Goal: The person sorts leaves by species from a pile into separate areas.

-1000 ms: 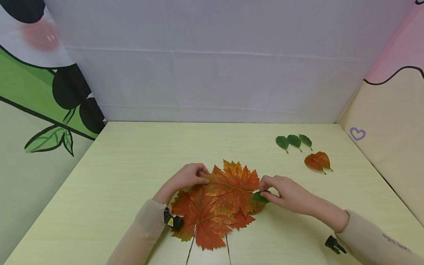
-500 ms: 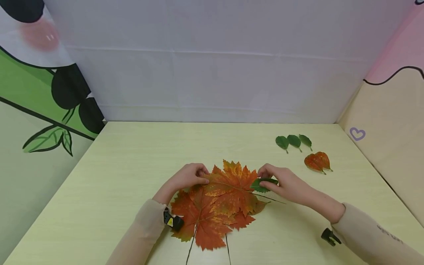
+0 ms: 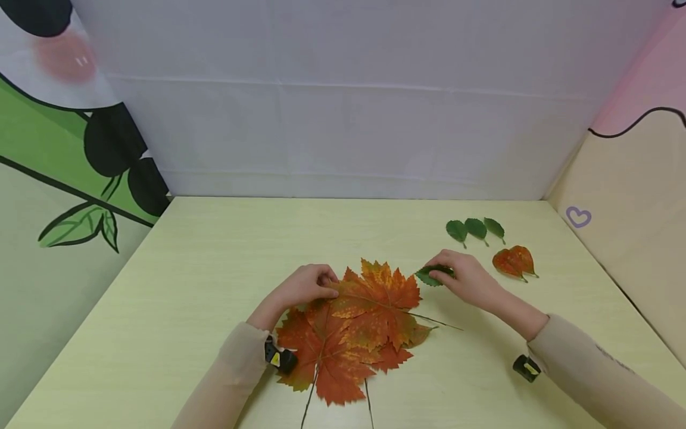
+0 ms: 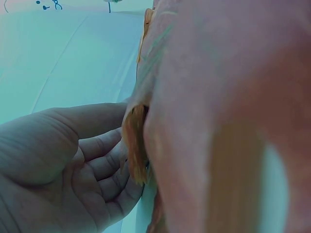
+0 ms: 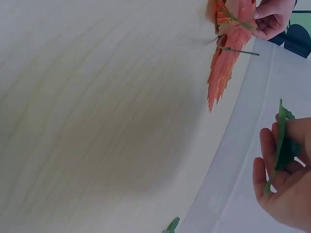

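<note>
Several large orange-red maple leaves [image 3: 343,363] overlap near the table's front. My left hand [image 3: 302,287] pinches the left edge of the upper maple leaf [image 3: 375,301]; in the left wrist view the leaf edge [image 4: 136,145] lies between thumb and fingers of the hand [image 4: 68,165]. Up and right of the pile, my right hand [image 3: 466,277] pinches a green leaf [image 3: 429,275] clear of the maple leaves. The right wrist view has this green leaf [image 5: 286,148] between the thumb and fingers of the hand [image 5: 286,194].
On the table [image 3: 241,232] at the back right lie three small green leaves [image 3: 476,228] in a row. Below them are two orange-red leaves [image 3: 513,262], overlapping. Dark stems [image 3: 368,402] extend from the pile toward the front edge. A pale cloth wall [image 3: 354,131] stands behind.
My right hand has moved up and away from the pile's right side, carrying the green leaf. The upper maple leaf's stem has come into view. My left hand has stayed put.
</note>
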Available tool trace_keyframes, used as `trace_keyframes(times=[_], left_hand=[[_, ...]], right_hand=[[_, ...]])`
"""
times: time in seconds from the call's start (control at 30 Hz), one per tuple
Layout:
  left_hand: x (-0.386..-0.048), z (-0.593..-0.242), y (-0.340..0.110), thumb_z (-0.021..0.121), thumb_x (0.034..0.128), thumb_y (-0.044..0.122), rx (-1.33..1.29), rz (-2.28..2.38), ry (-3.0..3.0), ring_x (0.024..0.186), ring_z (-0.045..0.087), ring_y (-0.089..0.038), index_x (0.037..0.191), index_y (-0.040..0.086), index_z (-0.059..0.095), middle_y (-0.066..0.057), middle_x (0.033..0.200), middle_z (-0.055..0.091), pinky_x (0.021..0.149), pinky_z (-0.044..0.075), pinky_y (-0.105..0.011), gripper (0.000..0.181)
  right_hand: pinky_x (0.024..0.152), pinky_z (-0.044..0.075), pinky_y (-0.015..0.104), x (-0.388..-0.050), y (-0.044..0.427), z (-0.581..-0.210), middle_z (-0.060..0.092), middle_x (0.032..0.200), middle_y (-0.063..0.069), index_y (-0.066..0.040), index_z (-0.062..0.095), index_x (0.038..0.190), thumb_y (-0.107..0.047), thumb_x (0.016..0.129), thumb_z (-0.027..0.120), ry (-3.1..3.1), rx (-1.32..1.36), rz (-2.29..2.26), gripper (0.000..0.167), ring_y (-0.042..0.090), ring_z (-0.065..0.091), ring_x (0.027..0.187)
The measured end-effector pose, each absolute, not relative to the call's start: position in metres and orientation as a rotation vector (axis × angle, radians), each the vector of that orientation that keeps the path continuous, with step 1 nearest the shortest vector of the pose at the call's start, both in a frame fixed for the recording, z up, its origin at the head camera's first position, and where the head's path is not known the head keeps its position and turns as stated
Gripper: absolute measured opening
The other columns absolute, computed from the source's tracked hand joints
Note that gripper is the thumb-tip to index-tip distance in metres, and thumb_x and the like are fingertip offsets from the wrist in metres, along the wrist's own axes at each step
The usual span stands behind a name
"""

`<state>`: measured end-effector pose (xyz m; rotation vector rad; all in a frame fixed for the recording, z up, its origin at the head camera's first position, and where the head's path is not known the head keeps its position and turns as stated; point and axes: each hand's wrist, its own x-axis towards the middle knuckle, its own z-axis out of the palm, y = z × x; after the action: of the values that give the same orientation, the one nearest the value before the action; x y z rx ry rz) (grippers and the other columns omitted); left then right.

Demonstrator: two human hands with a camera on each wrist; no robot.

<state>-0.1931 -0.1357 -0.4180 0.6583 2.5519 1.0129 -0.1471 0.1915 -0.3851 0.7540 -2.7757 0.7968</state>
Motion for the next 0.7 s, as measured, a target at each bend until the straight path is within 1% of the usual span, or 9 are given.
trace_keyframes(times=[0.1, 0.17, 0.43, 0.53, 0.63, 0.7], left_hand=[[-0.193, -0.418, -0.136, 0.067, 0.0821, 0.018, 0.661, 1.012, 2.553, 0.066, 0.051, -0.013, 0.095, 0.008, 0.061, -0.001, 0.077, 0.058, 0.061, 0.043, -0.026, 0.017], [-0.193, -0.417, -0.136, 0.067, 0.0822, 0.018, 0.664, 1.007, 2.555, 0.066, 0.052, -0.013, 0.095, 0.008, 0.061, -0.001, 0.077, 0.058, 0.061, 0.043, -0.026, 0.017], [-0.193, -0.417, -0.136, 0.067, 0.0819, 0.018, 0.644, 1.003, 2.556, 0.066, 0.052, -0.013, 0.095, 0.009, 0.061, -0.001, 0.077, 0.058, 0.061, 0.043, -0.027, 0.017], [-0.193, -0.417, -0.136, 0.067, 0.0823, 0.018, 0.647, 1.003, 2.554, 0.066, 0.052, -0.013, 0.095, 0.009, 0.061, -0.001, 0.077, 0.058, 0.061, 0.043, -0.026, 0.017], [-0.193, -0.417, -0.136, 0.067, 0.0825, 0.018, 0.648, 1.008, 2.551, 0.066, 0.052, -0.013, 0.095, 0.008, 0.061, -0.001, 0.078, 0.058, 0.061, 0.043, -0.026, 0.017], [-0.192, -0.416, -0.135, 0.067, 0.0827, 0.018, 0.647, 1.009, 2.55, 0.066, 0.052, -0.012, 0.095, 0.008, 0.061, -0.001, 0.078, 0.058, 0.06, 0.043, -0.026, 0.017]], right_hand=[[0.065, 0.047, 0.029, -0.154, 0.194, -0.387, 0.064, 0.091, 0.005, -0.007, 0.066, 0.095, -0.007, 0.085, 0.062, -2.803, 0.662, 0.83, 0.011, 0.016, 0.059, 0.078], [0.066, 0.047, 0.031, -0.158, 0.196, -0.388, 0.065, 0.092, 0.006, -0.007, 0.065, 0.095, -0.008, 0.085, 0.062, -2.815, 0.615, 0.85, 0.011, 0.019, 0.06, 0.081], [0.062, 0.044, 0.03, -0.175, 0.206, -0.393, 0.066, 0.088, 0.008, -0.006, 0.065, 0.097, -0.013, 0.087, 0.061, -2.845, 0.434, 0.87, 0.013, 0.02, 0.058, 0.078], [0.066, 0.047, 0.034, -0.182, 0.211, -0.393, 0.065, 0.095, 0.011, -0.006, 0.066, 0.099, -0.015, 0.087, 0.06, -2.853, 0.364, 0.918, 0.016, 0.025, 0.059, 0.084], [0.073, 0.046, 0.039, -0.188, 0.216, -0.391, 0.062, 0.101, 0.012, -0.005, 0.067, 0.101, -0.017, 0.087, 0.06, -2.863, 0.304, 0.936, 0.019, 0.028, 0.057, 0.09], [0.072, 0.046, 0.039, -0.192, 0.219, -0.391, 0.061, 0.103, 0.014, -0.004, 0.066, 0.103, -0.018, 0.087, 0.06, -2.874, 0.267, 0.944, 0.022, 0.029, 0.056, 0.091]])
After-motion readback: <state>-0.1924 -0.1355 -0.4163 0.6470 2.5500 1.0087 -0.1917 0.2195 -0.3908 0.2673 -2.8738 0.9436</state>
